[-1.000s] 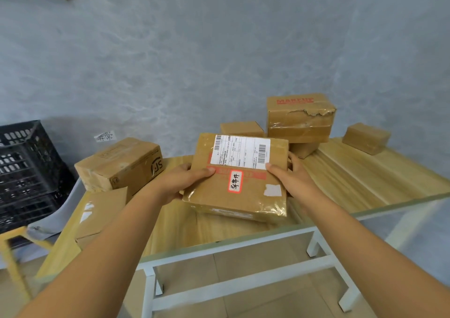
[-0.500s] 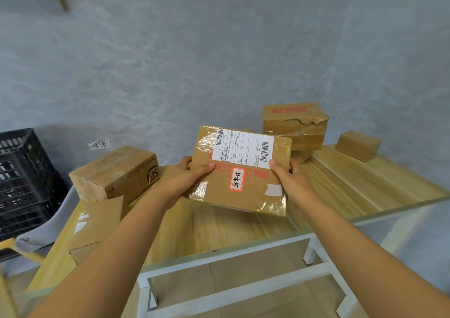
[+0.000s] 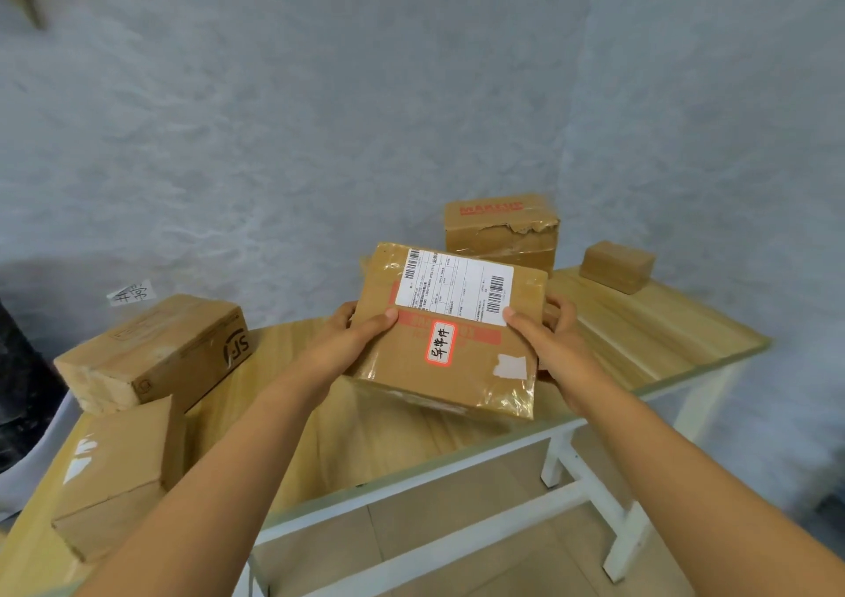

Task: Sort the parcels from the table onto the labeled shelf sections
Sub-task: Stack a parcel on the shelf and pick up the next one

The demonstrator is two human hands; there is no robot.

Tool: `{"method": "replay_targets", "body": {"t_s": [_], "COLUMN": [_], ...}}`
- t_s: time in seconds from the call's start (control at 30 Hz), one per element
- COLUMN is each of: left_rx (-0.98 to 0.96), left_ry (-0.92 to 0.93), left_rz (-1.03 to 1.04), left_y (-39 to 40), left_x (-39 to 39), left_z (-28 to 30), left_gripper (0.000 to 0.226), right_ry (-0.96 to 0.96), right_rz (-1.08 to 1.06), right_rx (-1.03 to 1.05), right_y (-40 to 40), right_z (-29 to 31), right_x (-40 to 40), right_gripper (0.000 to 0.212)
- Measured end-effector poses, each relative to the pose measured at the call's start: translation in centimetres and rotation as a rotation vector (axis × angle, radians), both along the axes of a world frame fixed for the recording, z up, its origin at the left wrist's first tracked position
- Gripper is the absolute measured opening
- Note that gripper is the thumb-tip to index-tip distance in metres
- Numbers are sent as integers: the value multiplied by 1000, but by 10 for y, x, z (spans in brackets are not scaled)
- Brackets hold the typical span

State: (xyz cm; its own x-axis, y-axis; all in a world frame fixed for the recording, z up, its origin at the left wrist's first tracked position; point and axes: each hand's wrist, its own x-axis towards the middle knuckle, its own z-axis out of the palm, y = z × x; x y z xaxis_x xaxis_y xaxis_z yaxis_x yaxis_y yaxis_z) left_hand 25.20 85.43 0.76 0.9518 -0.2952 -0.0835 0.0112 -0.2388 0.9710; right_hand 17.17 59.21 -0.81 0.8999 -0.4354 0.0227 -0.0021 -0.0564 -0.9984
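Cardboard parcel [image 3: 450, 349] gripped between left hand [image 3: 352, 345], right hand [image 3: 546, 345].

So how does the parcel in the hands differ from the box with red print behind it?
The held parcel is flat, tilted, lifted by the left hand and right hand; the red-print box is taller and stacked. The parcel bears a white label; the box's tape is torn. Both are brown cardboard.

Both hands hold a flat taped parcel [image 3: 450, 336] above the desk [image 3: 663, 327], tilted toward the camera: the left hand [image 3: 352, 345] grips its left edge, the right hand [image 3: 546, 345] its right edge. Left of the parcel lie two boxes [image 3: 155, 349]; behind it sits a torn box [image 3: 500, 231], with a small box [image 3: 616, 266] to that one's right.
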Motion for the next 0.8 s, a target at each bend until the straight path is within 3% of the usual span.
{"method": "replay_targets", "body": {"t_s": [0.07,0.17,0.27,0.57,0.8], "left_rx": [9,26,62,60,66], "left_ry": [-35,-26,4,-14,-17], "left_rz": [-21,-82,-134,-348,-600], "left_y": [-8,-21,-40,-114,-193], "left_x": [-2,-4,-4,-13,-41], "left_z": [4,9,17,20,19], "left_gripper": [60,68,65,63,38], "right_ry": [23,43,49,60,67], "right_rz": [33,37,-29,-318,-613], "right_rx": [-59,-64,-33,-29,-25], "right_y": [-14,-31,-44,-86,-103], "right_z": [3,4,4,10,12], "right_x": [-9,-22,-37,-101,-186], "right_gripper": [89,71,66,59,50]}}
